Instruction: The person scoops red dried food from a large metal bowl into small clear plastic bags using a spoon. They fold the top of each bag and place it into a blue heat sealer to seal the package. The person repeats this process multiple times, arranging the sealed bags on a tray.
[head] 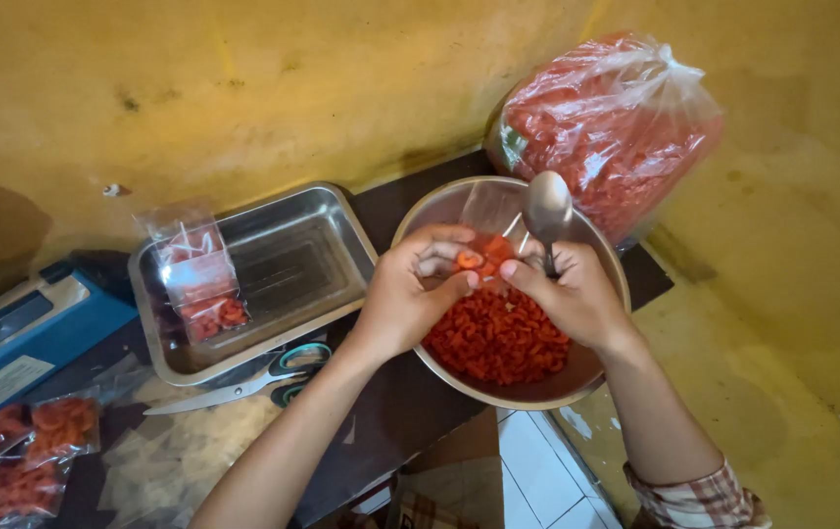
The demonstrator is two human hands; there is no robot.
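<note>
A round steel bowl (pixel 439 211) holds a heap of small red-orange snack pieces (pixel 498 338). Over it my left hand (pixel 410 294) pinches one edge of a small clear plastic bag (pixel 486 220) that has a few red pieces in it. My right hand (pixel 567 294) grips the bag's other edge and also holds a metal spoon (pixel 547 211), its bowl pointing up and away. Both hands hover just above the heap.
A big clear sack of red pieces (pixel 611 137) leans on the yellow wall behind the bowl. A rectangular steel tray (pixel 283 264) at left holds a small filled bag (pixel 202 279). Scissors (pixel 253 380), a blue sealer (pixel 18 328) and filled packets (pixel 18 456) lie left.
</note>
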